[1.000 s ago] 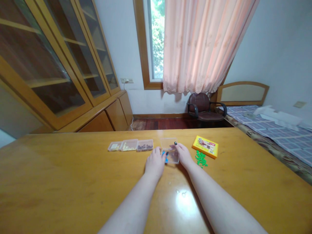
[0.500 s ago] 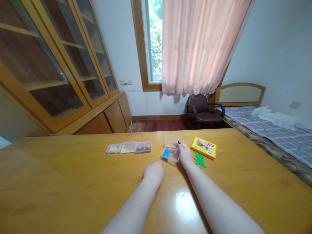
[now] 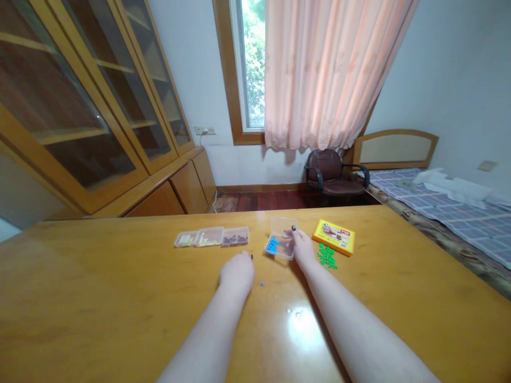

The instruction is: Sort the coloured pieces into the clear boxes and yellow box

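Observation:
My right hand (image 3: 304, 249) grips the right side of a small clear plastic box (image 3: 285, 255), its hinged lid (image 3: 284, 224) standing up at the back. Blue building pieces (image 3: 272, 245) lie at the left inside this box, which is slightly tilted. To the left, my left hand (image 3: 237, 274) is low over the table with its fingers curled; whatever they may hold is hidden. One tiny blue piece (image 3: 262, 284) lies on the wooden table (image 3: 131, 298) between my forearms. Loose green pieces (image 3: 327, 257) lie right of my right wrist.
Three clear boxes stand in a row beyond my left hand: one with dark pieces (image 3: 235, 238), one with cream pieces (image 3: 209, 238), one with pale pieces (image 3: 186, 239). A yellow box (image 3: 334, 236) lies behind the green pieces. Past the table are a chair (image 3: 329, 173) and a bed (image 3: 431, 199).
My left hand has moved left, away from the clear box, and the tiny blue piece now shows on the table. My right hand keeps its hold on the box. The view has shifted slightly.

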`<action>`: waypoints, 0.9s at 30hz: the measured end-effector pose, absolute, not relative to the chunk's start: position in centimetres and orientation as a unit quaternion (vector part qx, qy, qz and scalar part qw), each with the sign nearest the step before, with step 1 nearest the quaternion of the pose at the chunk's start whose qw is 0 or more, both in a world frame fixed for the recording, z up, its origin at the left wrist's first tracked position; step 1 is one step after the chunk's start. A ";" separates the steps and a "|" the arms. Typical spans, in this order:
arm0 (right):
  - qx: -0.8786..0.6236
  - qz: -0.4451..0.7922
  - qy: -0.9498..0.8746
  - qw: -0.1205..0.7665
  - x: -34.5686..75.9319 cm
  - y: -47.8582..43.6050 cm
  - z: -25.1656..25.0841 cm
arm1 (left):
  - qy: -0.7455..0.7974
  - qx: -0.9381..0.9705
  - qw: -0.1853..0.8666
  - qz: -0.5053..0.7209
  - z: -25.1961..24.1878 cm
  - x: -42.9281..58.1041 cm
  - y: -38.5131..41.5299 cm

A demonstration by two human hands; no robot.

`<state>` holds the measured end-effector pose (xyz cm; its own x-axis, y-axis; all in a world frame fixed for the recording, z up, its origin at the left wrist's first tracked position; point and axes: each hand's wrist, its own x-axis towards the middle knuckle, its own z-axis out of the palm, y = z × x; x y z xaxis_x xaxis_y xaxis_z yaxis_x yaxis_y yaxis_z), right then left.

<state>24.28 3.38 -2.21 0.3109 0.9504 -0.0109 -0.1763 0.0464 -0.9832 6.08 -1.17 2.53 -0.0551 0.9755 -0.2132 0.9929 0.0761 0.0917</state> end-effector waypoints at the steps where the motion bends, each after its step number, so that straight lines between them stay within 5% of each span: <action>1: -0.520 0.455 -0.372 0.620 24.3 3.3 -2.1 | 0.725 0.678 0.113 -0.042 2.6 5.9 -1.1; 13: -0.524 0.452 -0.377 0.616 24.2 3.3 -2.0 | 0.606 0.767 0.162 -0.138 3.3 6.4 -2.3; 27: -0.521 0.453 -0.378 0.617 24.1 3.2 -1.9 | 0.643 0.759 0.101 -0.027 0.4 8.3 -0.8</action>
<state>24.15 3.16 -1.87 0.3047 0.9524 -0.0051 -0.1659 0.0478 -0.9850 8.28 -0.84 0.41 0.1725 0.9701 -0.1705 0.9810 -0.1535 0.1188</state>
